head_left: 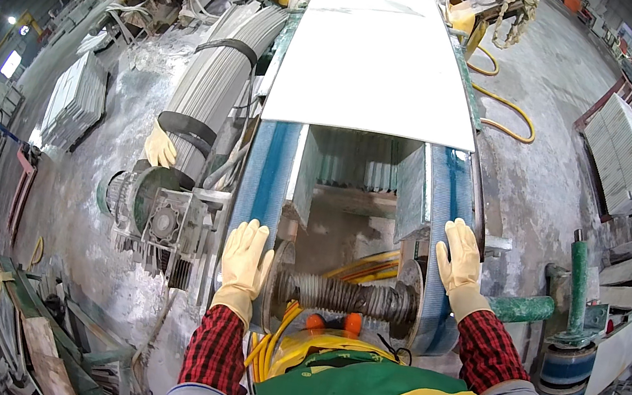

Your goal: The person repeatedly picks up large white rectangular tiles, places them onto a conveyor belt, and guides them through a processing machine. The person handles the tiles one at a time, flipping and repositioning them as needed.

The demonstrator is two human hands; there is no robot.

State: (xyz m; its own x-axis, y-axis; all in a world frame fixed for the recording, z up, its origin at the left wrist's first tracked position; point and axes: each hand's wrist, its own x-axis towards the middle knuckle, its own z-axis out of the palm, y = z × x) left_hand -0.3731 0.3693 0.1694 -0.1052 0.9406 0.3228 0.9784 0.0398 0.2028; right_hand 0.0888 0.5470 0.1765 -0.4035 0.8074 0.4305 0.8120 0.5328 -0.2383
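My left hand (243,265), in a cream rubber glove, lies flat with fingers stretched on the left blue conveyor belt (270,165). On the right blue belt (450,186) rests my right hand (459,263), gloved the same way, its fingers extended along the belt's outer side. Neither hand holds anything. Ahead of both hands a large white slab (378,67) spans the two belts, its near edge apart from my fingertips. Between the belts at my end runs a ribbed roller shaft (346,295) with round end discs.
Left of the conveyor stand a motor with gearbox (157,209) and a long grey ribbed cover (226,59); a loose cream glove (160,146) lies by it. Stacked slabs (77,100) stand at far left, more slabs (619,150) at right. A green post (577,280) rises at right.
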